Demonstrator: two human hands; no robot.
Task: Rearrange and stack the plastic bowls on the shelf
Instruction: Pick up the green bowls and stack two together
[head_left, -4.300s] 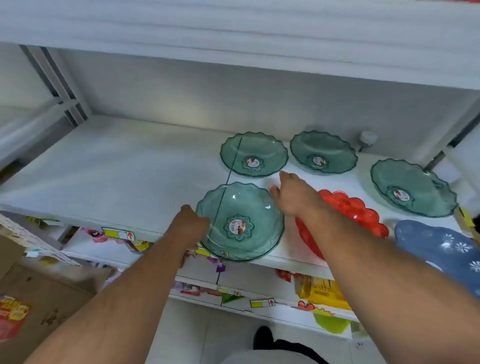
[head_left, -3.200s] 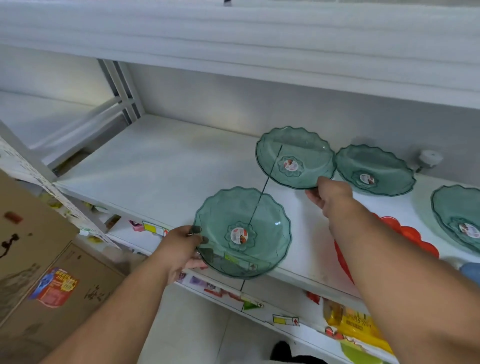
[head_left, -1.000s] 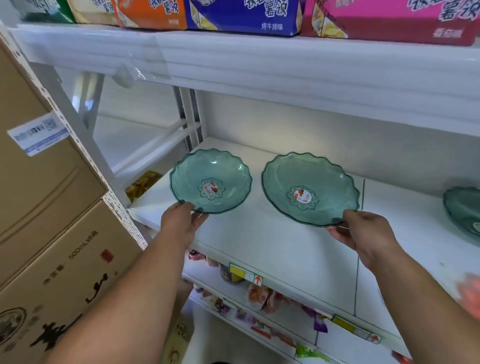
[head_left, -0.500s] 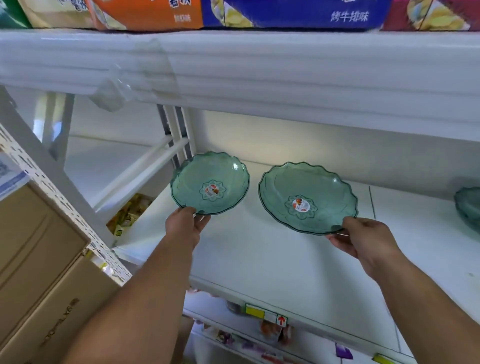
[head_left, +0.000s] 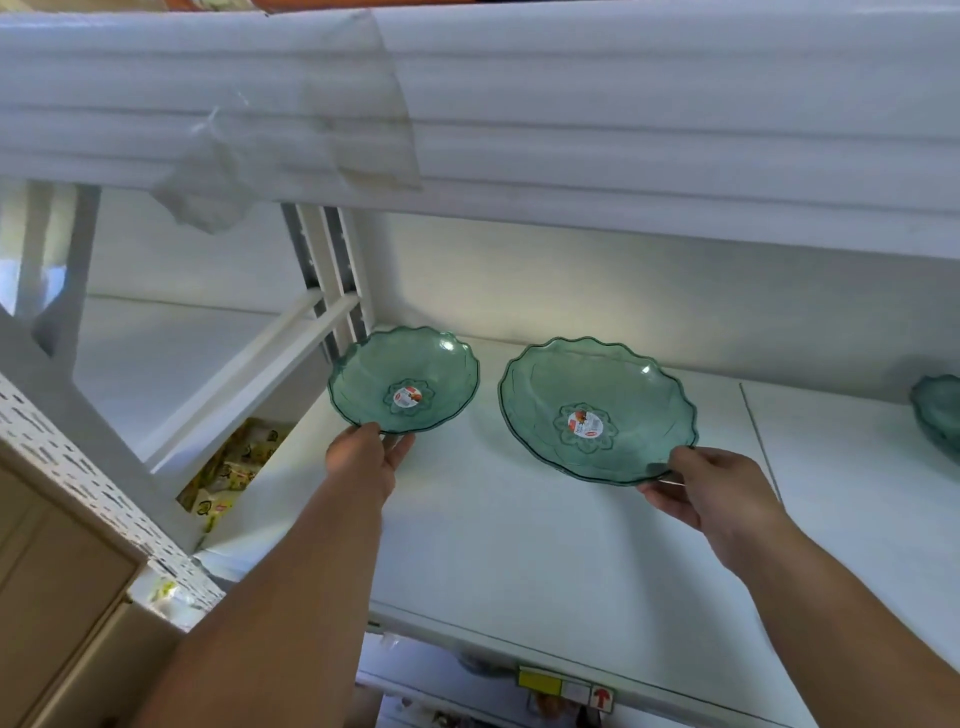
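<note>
one green bowl (head_left: 404, 382) pinched in left hand (head_left: 363, 460), another green bowl (head_left: 597, 410) in right hand (head_left: 706, 486), perhaps just above shelf (head_left: 519, 545)

Two bare forearms, no sleeves in view, left hand (head_left: 363, 460) unadorned, right hand (head_left: 711, 491) likewise, no gloves, rings or wristwear seen, fingers (head_left: 662, 499) short-nailed where visible, hands otherwise unmarked

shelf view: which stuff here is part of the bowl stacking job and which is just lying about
Part of the job:
- left green bowl, held at its near rim by the left hand
- right green bowl, held at its near rim by the right hand
- third green bowl, at the right edge
- white shelf

Lying about:
- snack packets below
- price tag
- cardboard box
</note>
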